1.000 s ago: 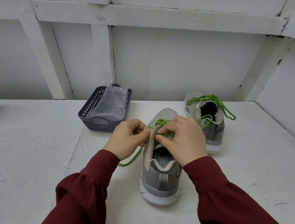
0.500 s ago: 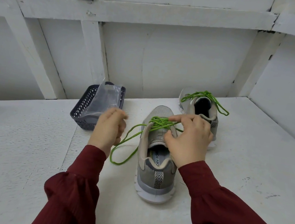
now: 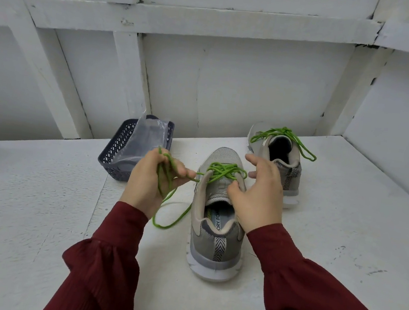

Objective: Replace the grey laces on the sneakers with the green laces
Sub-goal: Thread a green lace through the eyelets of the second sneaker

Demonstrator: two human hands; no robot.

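Green lace (image 3: 224, 172) on the near sneaker (image 3: 217, 223): left hand (image 3: 153, 178) clenches its loose end taut; right hand (image 3: 257, 195), fingers spread, steadies the collar for tightening.

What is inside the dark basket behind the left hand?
A crumpled clear plastic bag stands in the basket, rising above its rim. Whatever lies beneath or inside the bag is covered; no grey laces show.

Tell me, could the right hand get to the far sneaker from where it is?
Probably yes. The right hand is open and empty, just in front of the far sneaker, with nothing between them.
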